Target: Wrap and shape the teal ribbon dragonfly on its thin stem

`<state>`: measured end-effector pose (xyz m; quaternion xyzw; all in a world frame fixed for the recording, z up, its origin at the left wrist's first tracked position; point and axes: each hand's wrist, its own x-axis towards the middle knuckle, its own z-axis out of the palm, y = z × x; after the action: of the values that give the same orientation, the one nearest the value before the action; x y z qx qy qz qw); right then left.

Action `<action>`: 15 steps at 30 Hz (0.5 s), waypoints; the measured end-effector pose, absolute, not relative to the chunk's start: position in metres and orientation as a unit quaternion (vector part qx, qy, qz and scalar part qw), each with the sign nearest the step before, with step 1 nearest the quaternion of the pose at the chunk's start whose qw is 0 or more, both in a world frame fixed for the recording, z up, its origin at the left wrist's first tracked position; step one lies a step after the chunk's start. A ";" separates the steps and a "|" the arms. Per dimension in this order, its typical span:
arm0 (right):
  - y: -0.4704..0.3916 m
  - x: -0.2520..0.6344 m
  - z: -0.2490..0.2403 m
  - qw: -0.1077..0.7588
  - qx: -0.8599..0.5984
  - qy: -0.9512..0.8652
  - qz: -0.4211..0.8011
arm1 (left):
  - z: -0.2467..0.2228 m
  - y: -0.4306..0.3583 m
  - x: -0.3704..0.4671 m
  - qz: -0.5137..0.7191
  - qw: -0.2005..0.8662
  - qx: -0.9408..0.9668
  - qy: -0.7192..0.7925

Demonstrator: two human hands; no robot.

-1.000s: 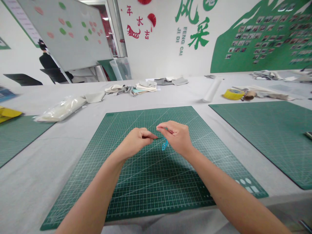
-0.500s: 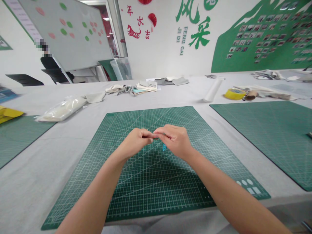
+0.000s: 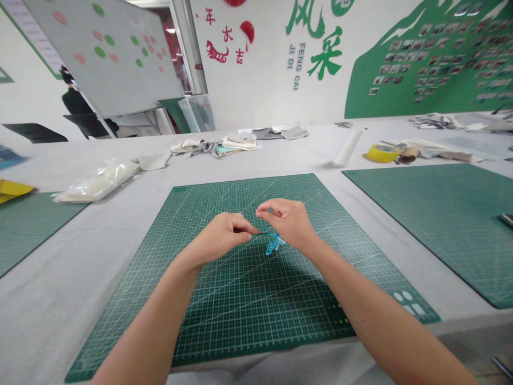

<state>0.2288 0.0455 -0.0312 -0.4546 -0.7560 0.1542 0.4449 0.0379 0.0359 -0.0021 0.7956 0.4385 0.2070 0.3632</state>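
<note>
My left hand (image 3: pixel 228 235) pinches the thin dark stem of a small blue ornament with looped, petal-like parts and some white on it (image 3: pixel 274 244). The ornament points right, held above the green cutting mat (image 3: pixel 224 321). Just above and to the right of it is my right hand (image 3: pixel 288 222), thumb and forefinger pressed together. Whether a fine thread or anything else lies between those fingertips is too small to tell. Part of the ornament is hidden behind my right hand.
More cutting mats lie at the right (image 3: pixel 433 224) and left (image 3: pixel 32 224). Beyond are a plastic-wrapped white bundle (image 3: pixel 100 179), cloth pieces (image 3: pixel 236 141), a white roll (image 3: pixel 348 147) and yellow tape (image 3: pixel 382 153). A person (image 3: pixel 78 107) sits at the far left.
My right hand has come apart from my left, moving slightly up and right. More of the blue ornament and its stem now show. The left hand keeps its pinch.
</note>
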 end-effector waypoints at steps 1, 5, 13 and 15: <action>0.047 0.229 -0.031 0.441 -0.462 -0.752 0.165 | -0.002 0.036 0.038 0.207 0.366 0.794 0.440; 0.052 0.232 -0.032 0.426 -0.487 -0.730 0.220 | -0.002 0.035 0.037 0.206 0.366 0.792 0.443; 0.064 0.239 -0.040 0.410 -0.470 -0.648 0.436 | 0.004 0.034 0.036 0.234 0.392 0.797 0.396; 0.064 0.238 -0.040 0.421 -0.456 -0.604 0.500 | 0.004 0.034 0.035 0.265 0.406 0.777 0.402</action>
<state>0.2383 0.0636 -0.0399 -0.4558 -0.6043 0.5002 0.4206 0.0355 0.0338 0.0035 0.7771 0.4015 0.2651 0.4056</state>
